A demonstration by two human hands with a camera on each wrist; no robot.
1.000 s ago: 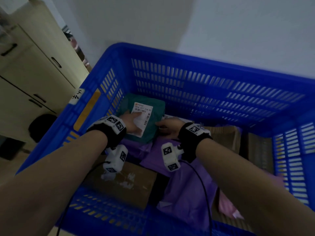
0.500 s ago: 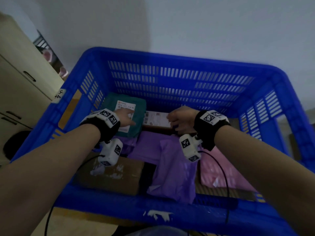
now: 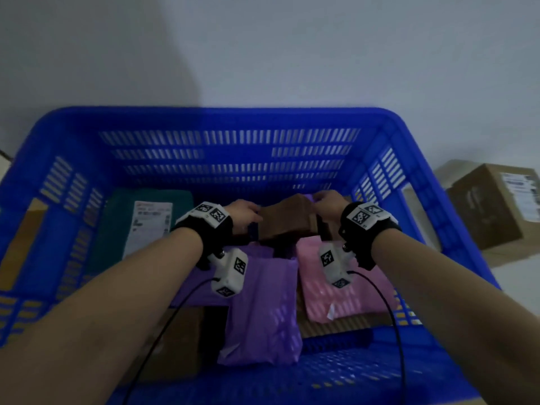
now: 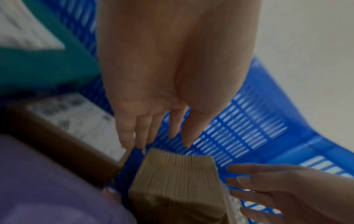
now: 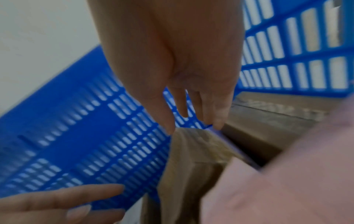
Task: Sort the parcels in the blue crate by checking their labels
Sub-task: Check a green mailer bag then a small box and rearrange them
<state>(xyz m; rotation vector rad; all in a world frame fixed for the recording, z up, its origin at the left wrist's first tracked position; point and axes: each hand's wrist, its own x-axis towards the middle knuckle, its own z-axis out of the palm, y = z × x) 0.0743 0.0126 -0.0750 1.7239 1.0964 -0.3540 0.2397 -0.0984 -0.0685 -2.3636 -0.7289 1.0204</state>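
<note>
The blue crate (image 3: 222,115) holds several parcels. A brown cardboard box (image 3: 285,222) stands raised at the middle back of the crate, between my hands. My right hand (image 3: 325,200) pinches its top right corner between thumb and fingers (image 5: 216,121). My left hand (image 3: 244,211) is at the box's left edge with its fingers (image 4: 134,136) straight, just touching or just off the box (image 4: 176,171). A green parcel (image 3: 117,217) with a white label (image 3: 150,226) lies at the back left. The box's own label is not visible.
A purple bag (image 3: 263,311) and a pink bag (image 3: 350,290) lie in the crate's front half, with a cardboard box (image 3: 178,343) at the front left. Another labelled brown box (image 4: 76,121) lies beside the green parcel. A labelled box (image 3: 491,206) sits outside, right of the crate.
My left hand left the green parcel and moved right. Both hands now meet at the brown box, which has come up off the pile. The head view swung right.
</note>
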